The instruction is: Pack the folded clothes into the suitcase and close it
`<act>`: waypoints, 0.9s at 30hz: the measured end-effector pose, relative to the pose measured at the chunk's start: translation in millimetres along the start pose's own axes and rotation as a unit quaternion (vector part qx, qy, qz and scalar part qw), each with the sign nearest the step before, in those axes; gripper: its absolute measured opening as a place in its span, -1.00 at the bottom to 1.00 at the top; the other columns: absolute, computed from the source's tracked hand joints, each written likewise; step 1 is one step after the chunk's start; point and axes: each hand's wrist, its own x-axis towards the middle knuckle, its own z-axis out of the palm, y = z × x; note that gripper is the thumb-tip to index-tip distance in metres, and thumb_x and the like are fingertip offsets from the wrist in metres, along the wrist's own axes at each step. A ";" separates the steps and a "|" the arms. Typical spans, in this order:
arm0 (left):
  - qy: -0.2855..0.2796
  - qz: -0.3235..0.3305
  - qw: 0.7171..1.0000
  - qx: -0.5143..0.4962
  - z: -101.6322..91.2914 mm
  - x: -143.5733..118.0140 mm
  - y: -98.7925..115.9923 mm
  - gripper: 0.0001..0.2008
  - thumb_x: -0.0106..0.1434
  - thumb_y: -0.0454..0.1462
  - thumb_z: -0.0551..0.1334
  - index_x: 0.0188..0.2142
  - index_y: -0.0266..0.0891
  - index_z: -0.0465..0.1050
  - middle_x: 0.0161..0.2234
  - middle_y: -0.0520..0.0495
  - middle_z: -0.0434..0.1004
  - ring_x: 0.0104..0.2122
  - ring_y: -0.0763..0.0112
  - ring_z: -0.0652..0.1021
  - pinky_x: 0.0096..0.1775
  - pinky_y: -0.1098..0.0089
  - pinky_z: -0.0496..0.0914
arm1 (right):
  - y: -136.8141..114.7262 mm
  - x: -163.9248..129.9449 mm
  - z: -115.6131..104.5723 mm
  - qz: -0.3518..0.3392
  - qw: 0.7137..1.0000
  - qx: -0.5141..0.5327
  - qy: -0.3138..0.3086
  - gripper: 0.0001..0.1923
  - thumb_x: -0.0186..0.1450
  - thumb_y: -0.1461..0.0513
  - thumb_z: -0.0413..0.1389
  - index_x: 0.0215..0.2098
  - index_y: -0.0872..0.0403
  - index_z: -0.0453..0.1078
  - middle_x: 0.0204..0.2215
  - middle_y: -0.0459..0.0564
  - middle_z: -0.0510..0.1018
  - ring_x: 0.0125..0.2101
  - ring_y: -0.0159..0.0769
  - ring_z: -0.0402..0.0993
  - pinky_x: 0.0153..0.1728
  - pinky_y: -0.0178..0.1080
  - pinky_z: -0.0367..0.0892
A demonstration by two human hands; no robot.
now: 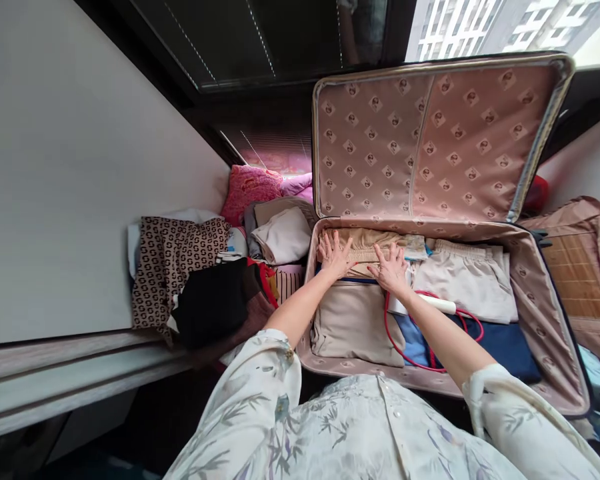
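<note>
An open suitcase with a pink patterned lining lies in front of me, its lid raised at the back. Both my left hand and my right hand rest flat, fingers spread, on folded tan trousers with an elastic waist, at the back left of the case. Folded beige clothing fills the front left. Under my right forearm lie a white appliance and its red cord. Light shorts lie at the back right, with dark blue cloth before them.
Left of the suitcase sits a pile of clothes, with a brown patterned garment, a black garment and folded white cloth. A pink cushion stands behind it. A brown bag is at the right. Windows line the back.
</note>
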 end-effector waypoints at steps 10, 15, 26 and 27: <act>-0.138 -0.055 0.988 -0.035 21.4 28.3 -1.3 -0.07 0.27 0.21 0.23 0.51 0.15 -0.08 0.54 -0.14 -0.53 0.43 -0.58 -0.32 0.27 -0.52 -0.32 | -6.1 33.4 28.7 -0.050 0.993 -0.050 -0.095 -0.30 0.41 -0.08 0.04 0.47 -0.20 0.14 0.50 0.22 -0.03 0.40 0.45 -0.07 0.26 0.43 -0.08; -0.043 0.077 0.990 -0.114 -25.5 16.6 -35.9 -0.50 0.45 -0.03 0.13 0.29 -0.12 0.42 0.29 -0.33 0.35 0.25 -0.04 0.42 0.28 -0.04 0.25 | -2.2 36.6 28.4 -0.052 0.986 -0.108 -0.120 -0.30 0.43 -0.14 -0.07 0.49 -0.23 0.07 0.50 0.22 0.00 0.38 0.42 0.01 0.23 0.35 0.02; -0.170 -0.076 0.974 0.126 -60.3 -7.1 -188.7 -0.20 0.27 -0.17 0.34 0.43 -0.33 0.15 0.44 -0.55 -0.02 0.40 -0.39 0.07 0.30 -0.27 0.00 | -9.1 11.0 13.5 -0.069 0.986 -0.143 -0.042 -0.37 0.45 -0.06 -0.03 0.44 -0.13 0.20 0.46 0.27 0.08 0.40 0.37 -0.06 0.22 0.27 0.04; -0.155 -0.087 0.974 0.140 -55.1 -7.4 -187.2 -0.25 0.33 -0.20 0.27 0.44 -0.37 0.13 0.43 -0.58 -0.02 0.39 -0.38 0.09 0.31 -0.27 -0.03 | -9.1 2.7 11.3 -0.070 0.987 -0.145 -0.030 -0.38 0.45 -0.03 -0.02 0.43 -0.09 0.22 0.46 0.28 0.08 0.41 0.36 -0.09 0.23 0.27 0.03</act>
